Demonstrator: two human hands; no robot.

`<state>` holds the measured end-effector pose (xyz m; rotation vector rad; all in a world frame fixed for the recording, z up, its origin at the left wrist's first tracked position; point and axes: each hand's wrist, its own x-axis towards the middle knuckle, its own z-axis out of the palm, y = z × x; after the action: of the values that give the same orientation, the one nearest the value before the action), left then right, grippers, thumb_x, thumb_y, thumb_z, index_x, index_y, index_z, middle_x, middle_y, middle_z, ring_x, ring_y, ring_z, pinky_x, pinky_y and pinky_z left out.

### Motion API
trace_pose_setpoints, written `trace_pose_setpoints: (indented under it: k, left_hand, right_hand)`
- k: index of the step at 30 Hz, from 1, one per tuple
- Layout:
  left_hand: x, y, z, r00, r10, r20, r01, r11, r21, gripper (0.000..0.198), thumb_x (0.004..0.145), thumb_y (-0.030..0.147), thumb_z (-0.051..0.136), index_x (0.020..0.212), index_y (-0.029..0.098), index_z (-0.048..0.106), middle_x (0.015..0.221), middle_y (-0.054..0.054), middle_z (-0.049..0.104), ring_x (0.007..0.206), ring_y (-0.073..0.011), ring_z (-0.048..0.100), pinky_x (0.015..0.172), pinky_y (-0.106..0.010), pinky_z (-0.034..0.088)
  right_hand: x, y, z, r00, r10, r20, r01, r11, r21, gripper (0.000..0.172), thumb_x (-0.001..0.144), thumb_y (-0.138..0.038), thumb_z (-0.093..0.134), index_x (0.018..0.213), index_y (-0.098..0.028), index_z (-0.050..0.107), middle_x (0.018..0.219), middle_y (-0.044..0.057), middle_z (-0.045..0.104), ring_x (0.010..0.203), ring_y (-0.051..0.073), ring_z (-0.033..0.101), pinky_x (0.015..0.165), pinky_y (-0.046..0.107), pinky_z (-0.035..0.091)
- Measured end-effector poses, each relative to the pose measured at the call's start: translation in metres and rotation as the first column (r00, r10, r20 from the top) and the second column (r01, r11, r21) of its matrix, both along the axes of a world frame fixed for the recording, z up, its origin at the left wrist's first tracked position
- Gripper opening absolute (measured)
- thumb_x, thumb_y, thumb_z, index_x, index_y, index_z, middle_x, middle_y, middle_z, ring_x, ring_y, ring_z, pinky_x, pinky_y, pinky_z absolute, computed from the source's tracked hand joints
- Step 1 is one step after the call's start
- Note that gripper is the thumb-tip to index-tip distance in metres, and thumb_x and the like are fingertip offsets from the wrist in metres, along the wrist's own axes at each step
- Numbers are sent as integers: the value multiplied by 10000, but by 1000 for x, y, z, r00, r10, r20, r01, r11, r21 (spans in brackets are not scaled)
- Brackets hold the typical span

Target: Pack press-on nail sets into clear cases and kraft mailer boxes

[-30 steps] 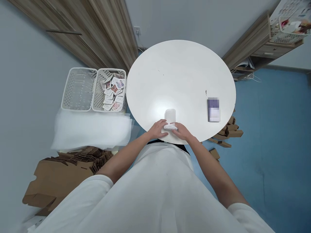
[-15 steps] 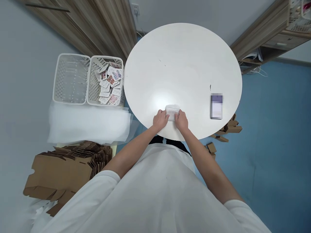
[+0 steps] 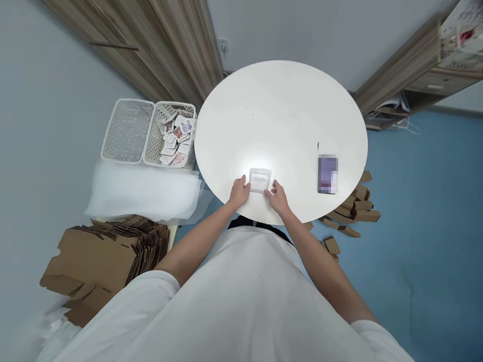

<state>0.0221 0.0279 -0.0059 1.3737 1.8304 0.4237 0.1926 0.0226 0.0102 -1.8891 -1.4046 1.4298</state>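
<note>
A small white wrapped packet (image 3: 260, 179), roughly square, lies near the front edge of the round white table (image 3: 281, 105). At its left side is my left hand (image 3: 239, 192), thumb and fingers apart, the thumb at the packet's edge. My right hand (image 3: 279, 197) is at the lower right corner, its thumb close to or touching the packet. The right index finger stands away from the packet. Neither hand is closed round it. What is inside the wrapping cannot be made out.
A phone-like object (image 3: 327, 174), blurred, lies on the table's right. To the left, one white basket (image 3: 151, 146) holds printed cards; another (image 3: 109, 138) holds clear plastic pieces. Below them are translucent sheets (image 3: 143, 188) and flattened cardboard boxes (image 3: 98, 256). Small cardboard boxes (image 3: 362, 206) lie on the floor.
Both hands have loosened from the packet, and the right fingers have moved off its side. The packet now lies more exposed. The whole view has shifted slightly.
</note>
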Motion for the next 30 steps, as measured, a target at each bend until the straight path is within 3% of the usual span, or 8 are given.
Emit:
trace_pose_setpoints:
  k: [3, 10, 16, 20, 25, 30]
  left_hand:
    - [5, -6, -1, 998, 24, 58, -26, 999, 30, 492, 840, 280, 410, 1307, 145, 329, 1152, -128, 479, 959, -187, 523, 861, -322, 399]
    - [10, -16, -6, 982, 128, 139, -134, 990, 35, 435, 781, 232, 493, 1208, 170, 438, 1164, -115, 508, 1057, -222, 492, 844, -347, 425]
    - [-38, -17, -8, 921, 310, 236, -336, 939, 76, 616, 771, 208, 497, 1314, 164, 210, 1240, -133, 453, 1132, -194, 462, 907, -349, 408]
    - [-85, 0, -7, 904, 385, 187, -414, 898, 149, 560, 748, 154, 474, 1266, 166, 262, 1274, -135, 397, 1167, -182, 426, 944, -340, 391]
    - [-134, 30, -5, 962, 263, 68, -272, 932, 239, 527, 732, 128, 452, 1240, 151, 313, 1293, -131, 380, 1240, -212, 331, 1028, -394, 298]
    - [-152, 44, -7, 988, 153, 19, -154, 964, 219, 569, 761, 137, 425, 1298, 138, 237, 1423, -140, 191, 1333, -244, 116, 1070, -460, 183]
  right_hand:
    - [4, -2, 2, 996, 23, -88, -23, 1000, 2, 701, 738, -435, 503, 1355, -225, 245, 1373, 87, 315, 1121, 221, 449, 880, 340, 440]
    - [-17, -5, -10, 993, 101, -68, -98, 994, 40, 696, 684, -352, 552, 1319, -228, 294, 1304, 86, 409, 1016, 209, 508, 835, 359, 466]
    - [-71, 9, -9, 966, 170, -196, -159, 985, 69, 696, 689, -326, 550, 1315, -247, 256, 1317, 71, 393, 1028, 186, 497, 848, 347, 460]
    - [-127, 37, -9, 956, 210, -204, -200, 977, 69, 659, 695, -299, 534, 1298, -245, 274, 1316, 77, 382, 1086, 183, 456, 873, 344, 439]
    - [-186, 71, -15, 954, 231, -192, -219, 973, 78, 619, 693, -281, 517, 1278, -239, 316, 1331, 77, 361, 1124, 181, 422, 901, 348, 411]
    - [-211, 91, -21, 961, 222, -164, -210, 974, 88, 638, 674, -227, 488, 1287, -239, 310, 1344, 65, 349, 1123, 171, 421, 901, 340, 408]
